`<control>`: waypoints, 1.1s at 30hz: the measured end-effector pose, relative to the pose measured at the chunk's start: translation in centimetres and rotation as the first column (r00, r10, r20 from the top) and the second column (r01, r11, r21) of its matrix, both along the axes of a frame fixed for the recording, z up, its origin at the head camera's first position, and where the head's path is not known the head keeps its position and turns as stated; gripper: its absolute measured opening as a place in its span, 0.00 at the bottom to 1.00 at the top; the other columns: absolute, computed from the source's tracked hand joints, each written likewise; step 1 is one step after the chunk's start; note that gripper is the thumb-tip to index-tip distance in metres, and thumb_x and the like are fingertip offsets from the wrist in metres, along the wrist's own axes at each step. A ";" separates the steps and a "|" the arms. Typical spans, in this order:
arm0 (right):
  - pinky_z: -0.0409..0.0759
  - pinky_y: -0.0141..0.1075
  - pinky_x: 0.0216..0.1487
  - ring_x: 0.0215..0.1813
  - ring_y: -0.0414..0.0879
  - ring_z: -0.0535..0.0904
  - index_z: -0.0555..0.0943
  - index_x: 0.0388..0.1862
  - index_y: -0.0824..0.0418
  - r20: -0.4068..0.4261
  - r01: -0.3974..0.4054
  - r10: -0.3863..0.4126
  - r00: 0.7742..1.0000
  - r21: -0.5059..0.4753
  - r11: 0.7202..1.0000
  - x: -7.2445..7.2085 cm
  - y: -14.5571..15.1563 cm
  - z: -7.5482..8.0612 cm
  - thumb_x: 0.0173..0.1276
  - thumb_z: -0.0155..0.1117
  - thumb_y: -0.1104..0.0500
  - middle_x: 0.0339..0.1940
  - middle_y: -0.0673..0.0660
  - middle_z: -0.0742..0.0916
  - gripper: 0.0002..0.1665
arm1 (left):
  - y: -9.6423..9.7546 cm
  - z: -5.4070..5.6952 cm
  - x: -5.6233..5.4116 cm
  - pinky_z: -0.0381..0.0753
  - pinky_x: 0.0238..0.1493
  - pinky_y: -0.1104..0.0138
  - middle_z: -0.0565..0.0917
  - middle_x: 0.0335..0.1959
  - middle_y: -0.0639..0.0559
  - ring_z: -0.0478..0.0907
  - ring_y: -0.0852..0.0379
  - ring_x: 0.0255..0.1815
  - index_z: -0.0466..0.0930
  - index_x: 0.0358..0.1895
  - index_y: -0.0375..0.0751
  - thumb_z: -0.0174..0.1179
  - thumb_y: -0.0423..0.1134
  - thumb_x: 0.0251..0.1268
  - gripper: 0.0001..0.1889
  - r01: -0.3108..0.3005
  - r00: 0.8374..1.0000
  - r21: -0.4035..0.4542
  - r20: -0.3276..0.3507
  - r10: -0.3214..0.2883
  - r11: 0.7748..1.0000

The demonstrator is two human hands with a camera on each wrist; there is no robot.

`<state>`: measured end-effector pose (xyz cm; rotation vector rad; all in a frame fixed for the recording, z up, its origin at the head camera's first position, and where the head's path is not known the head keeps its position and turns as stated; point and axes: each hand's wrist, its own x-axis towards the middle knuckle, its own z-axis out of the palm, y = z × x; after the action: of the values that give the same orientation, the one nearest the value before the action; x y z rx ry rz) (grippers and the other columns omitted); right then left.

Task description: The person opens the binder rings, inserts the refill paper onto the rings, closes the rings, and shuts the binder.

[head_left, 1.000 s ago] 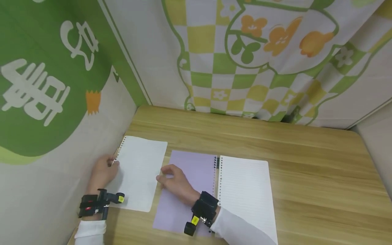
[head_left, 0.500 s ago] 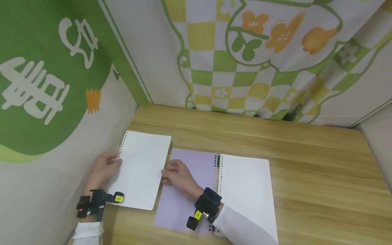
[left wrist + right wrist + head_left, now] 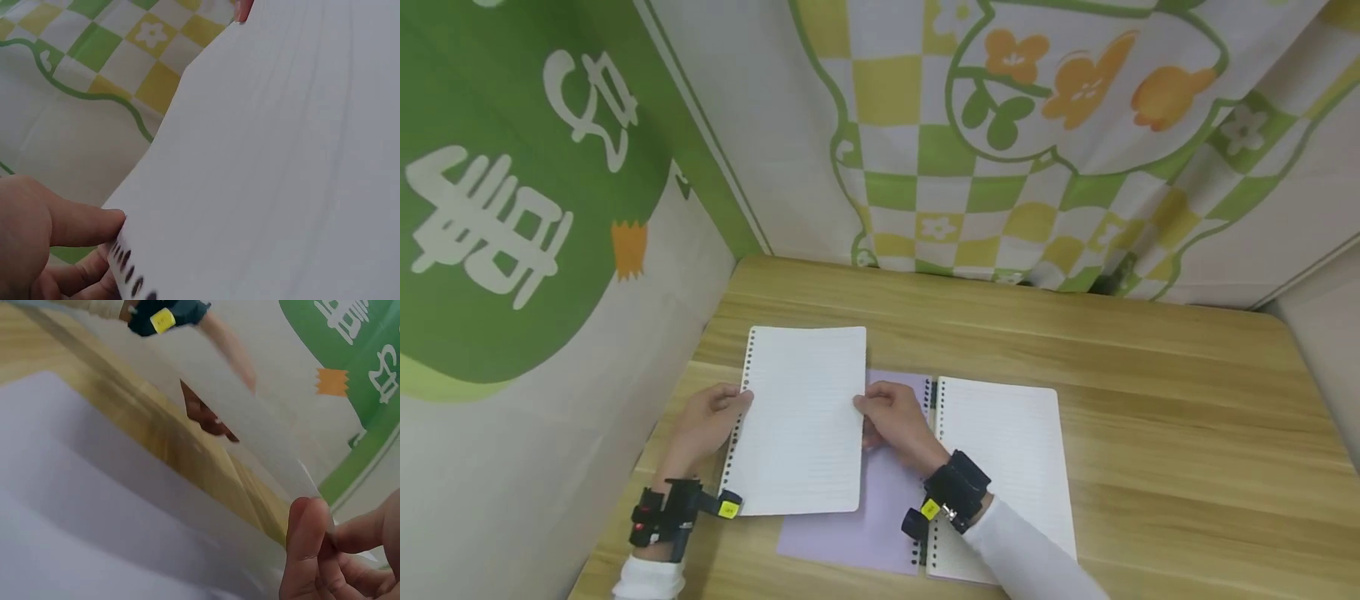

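Between both hands is white lined loose-leaf paper (image 3: 805, 425), punched with holes down its left edge. My left hand (image 3: 709, 421) pinches that holed edge, thumb on top, as the left wrist view also shows. The opposite edge is pinched by my right hand (image 3: 898, 417); in the right wrist view its thumb and fingers meet on the paper. The paper hangs above the table, covering part of a lilac notebook cover (image 3: 887, 533). An open binder spine (image 3: 923, 553) joins that cover to a lined page stack (image 3: 1007, 467) on the right. How many sheets are held, I cannot tell.
Everything lies on a wooden table (image 3: 1187, 433). A light wall cloth with green print (image 3: 497, 208) borders the table's left side. Along the back hangs a checked, flowered curtain (image 3: 955, 200). Each wrist wears a black camera strap.
The loose-leaf paper has lifted and moved right, from beside the lilac cover to partly over it. Both hands moved right with it, and my right hand now pinches its right edge.
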<state>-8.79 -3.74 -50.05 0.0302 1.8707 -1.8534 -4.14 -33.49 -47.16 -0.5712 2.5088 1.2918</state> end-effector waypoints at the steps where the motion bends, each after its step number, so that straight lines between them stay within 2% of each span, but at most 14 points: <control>1: 0.82 0.33 0.26 0.22 0.42 0.79 0.86 0.49 0.66 -0.021 0.002 -0.001 1.000 0.027 1.000 0.0 0.8 0.1 0.78 0.66 0.58 0.23 0.51 0.86 0.12 | 0.5 0.0 -0.1 0.81 0.52 0.58 0.86 0.61 0.35 0.85 0.45 0.53 0.75 0.71 0.34 0.53 0.59 0.83 0.32 0.009 1.000 0.007 -0.018 -0.009 1.000; 4: 0.74 0.32 0.24 0.20 0.42 0.75 0.87 0.47 0.65 -0.075 -0.005 0.012 0.997 0.100 0.995 -0.1 3.6 0.3 0.79 0.66 0.56 0.19 0.49 0.82 0.12 | 2.3 -0.2 -0.2 0.82 0.47 0.65 0.90 0.54 0.39 0.87 0.52 0.47 0.81 0.65 0.35 0.58 0.56 0.82 0.27 0.037 0.996 0.059 -0.083 -0.032 0.998; 8: 0.69 0.32 0.24 0.20 0.42 0.71 0.88 0.46 0.64 -0.082 -0.012 0.024 0.996 0.145 0.989 0.1 7.4 0.3 0.79 0.67 0.56 0.19 0.49 0.81 0.11 | 4.8 -0.1 -0.2 0.85 0.44 0.64 0.91 0.51 0.41 0.87 0.54 0.44 0.87 0.56 0.36 0.63 0.51 0.80 0.20 0.096 0.988 0.127 -0.135 -0.079 0.987; 12: 0.70 0.32 0.26 0.26 0.43 0.74 0.87 0.46 0.64 -0.050 0.010 -0.002 0.999 0.170 0.985 0.4 10.9 0.4 0.78 0.68 0.57 0.25 0.52 0.85 0.11 | 7.6 0.0 -0.4 0.84 0.39 0.63 0.91 0.41 0.46 0.85 0.53 0.38 0.88 0.50 0.38 0.65 0.50 0.78 0.17 0.141 0.983 0.175 -0.140 -0.117 0.974; 16: 0.75 0.32 0.29 0.32 0.45 0.79 0.87 0.50 0.67 -0.041 0.058 -0.051 0.998 0.189 0.980 1.2 13.7 0.8 0.78 0.68 0.56 0.33 0.55 0.90 0.13 | 10.4 -0.4 -0.8 0.79 0.32 0.66 0.89 0.32 0.49 0.82 0.51 0.31 0.88 0.45 0.39 0.66 0.48 0.77 0.14 0.163 0.979 0.218 -0.155 -0.131 0.962; 19: 0.78 0.33 0.30 0.34 0.46 0.81 0.85 0.53 0.69 -0.046 0.089 -0.081 0.996 0.205 0.975 1.9 15.5 1.1 0.79 0.68 0.56 0.36 0.57 0.92 0.16 | 12.3 -0.9 -1.0 0.77 0.28 0.68 0.88 0.28 0.51 0.81 0.51 0.28 0.88 0.42 0.40 0.67 0.46 0.77 0.12 0.174 0.976 0.257 -0.171 -0.133 0.951; 23: 0.81 0.33 0.32 0.36 0.45 0.83 0.84 0.55 0.70 -0.050 0.120 -0.111 0.993 0.231 0.965 2.9 17.9 1.3 0.79 0.67 0.55 0.38 0.57 0.93 0.18 | 14.6 -1.2 -1.2 0.76 0.26 0.69 0.87 0.26 0.52 0.80 0.51 0.25 0.88 0.41 0.38 0.66 0.41 0.77 0.09 0.214 0.967 0.320 -0.206 -0.152 0.923; 28: 0.81 0.32 0.34 0.36 0.43 0.83 0.84 0.56 0.70 -0.023 0.167 -0.167 0.986 0.280 0.945 4.0 20.7 1.3 0.79 0.68 0.53 0.38 0.54 0.93 0.20 | 17.2 -1.2 -1.4 0.74 0.25 0.69 0.87 0.26 0.48 0.81 0.48 0.25 0.87 0.42 0.39 0.65 0.41 0.78 0.09 0.319 0.938 0.347 -0.252 -0.240 0.882; 31: 0.80 0.33 0.34 0.34 0.43 0.82 0.83 0.57 0.71 -0.004 0.192 -0.199 0.980 0.283 0.940 4.6 22.1 1.2 0.79 0.68 0.53 0.35 0.52 0.91 0.21 | 18.4 -1.5 -1.3 0.75 0.25 0.69 0.87 0.28 0.44 0.82 0.47 0.27 0.87 0.43 0.40 0.65 0.44 0.79 0.10 0.375 0.916 0.324 -0.277 -0.291 0.869; 33: 0.79 0.33 0.33 0.31 0.42 0.80 0.83 0.57 0.72 0.000 0.200 -0.209 0.978 0.276 0.940 5.0 22.8 1.0 0.79 0.68 0.54 0.31 0.51 0.89 0.22 | 18.9 -1.8 -1.0 0.78 0.26 0.68 0.88 0.30 0.44 0.84 0.47 0.29 0.87 0.45 0.40 0.64 0.44 0.79 0.10 0.398 0.904 0.296 -0.290 -0.315 0.868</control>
<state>-3.78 19.04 -49.04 0.3581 2.1598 -1.6952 -5.14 -14.58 -48.96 0.1356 2.3141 1.6695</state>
